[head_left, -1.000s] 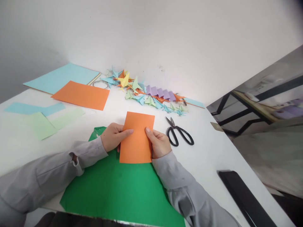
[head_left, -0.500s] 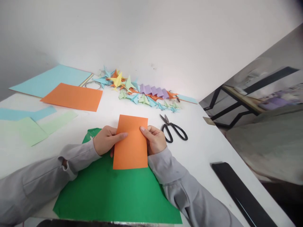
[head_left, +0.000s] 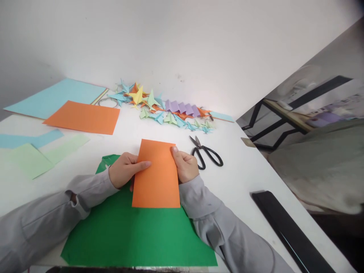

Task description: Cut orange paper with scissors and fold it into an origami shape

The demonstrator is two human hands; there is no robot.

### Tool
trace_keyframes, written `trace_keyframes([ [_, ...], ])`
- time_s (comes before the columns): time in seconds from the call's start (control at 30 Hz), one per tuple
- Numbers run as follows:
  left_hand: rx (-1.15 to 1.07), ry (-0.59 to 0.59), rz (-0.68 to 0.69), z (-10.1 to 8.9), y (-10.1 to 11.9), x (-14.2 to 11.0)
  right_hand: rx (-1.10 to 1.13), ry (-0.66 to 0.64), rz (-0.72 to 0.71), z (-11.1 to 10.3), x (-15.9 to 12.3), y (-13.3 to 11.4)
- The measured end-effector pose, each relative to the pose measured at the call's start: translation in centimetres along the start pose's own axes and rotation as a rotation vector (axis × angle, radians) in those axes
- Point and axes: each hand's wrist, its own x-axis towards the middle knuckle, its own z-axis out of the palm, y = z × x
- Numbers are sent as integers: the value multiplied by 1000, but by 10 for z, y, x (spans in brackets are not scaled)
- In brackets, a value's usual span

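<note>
left hand (head_left: pixel 123 170) and, nearer its far corner, right hand (head_left: pixel 187 167) pinch an orange sheet (head_left: pixel 156 185) by its long edges, fingers apparently behind.

I'm seeing scissors (head_left: pixel 200 146) lying right of the middle, folded paper shapes (head_left: pixel 182 109) sitting upper middle, and a long black bar (head_left: pixel 286 229) lying lower right.

Both arms reach in from the lower corners, grey sleeves (head_left: pixel 93 187) down to the wrists, hands pretty close together but not touching. Left hand (head_left: pixel 125 170) has its thumb (head_left: pixel 142 165) stuck out sideways toward the right one, most of its fingers tucked underneath where you can't really see them. Right hand (head_left: pixel 186 166) has its thumb angled up and a bit left, fingers (head_left: pixel 190 161) curled in. Both are in a pinch grip.
</note>
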Motion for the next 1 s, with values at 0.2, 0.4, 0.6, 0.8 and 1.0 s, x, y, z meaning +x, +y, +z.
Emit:
trace_keyframes([
  [0.2, 14, -77, -22, -2, 1, 0, 116, -78, -27, -5, 12, 9],
  [0.4, 50, -103, -23, -1, 3, 1, 145, -32, -10, -6, 11, 9],
  [0.6, 13, 38, 22, -1, 0, 2, 127, -142, 57, -5, 6, 3],
  [0.8, 53, 166, 102, -3, 1, 4, 41, -420, 183, -6, -3, 0],
  [1.0, 4, 151, 83, -4, -1, 9, 66, -388, 196, -7, 1, 2],
])
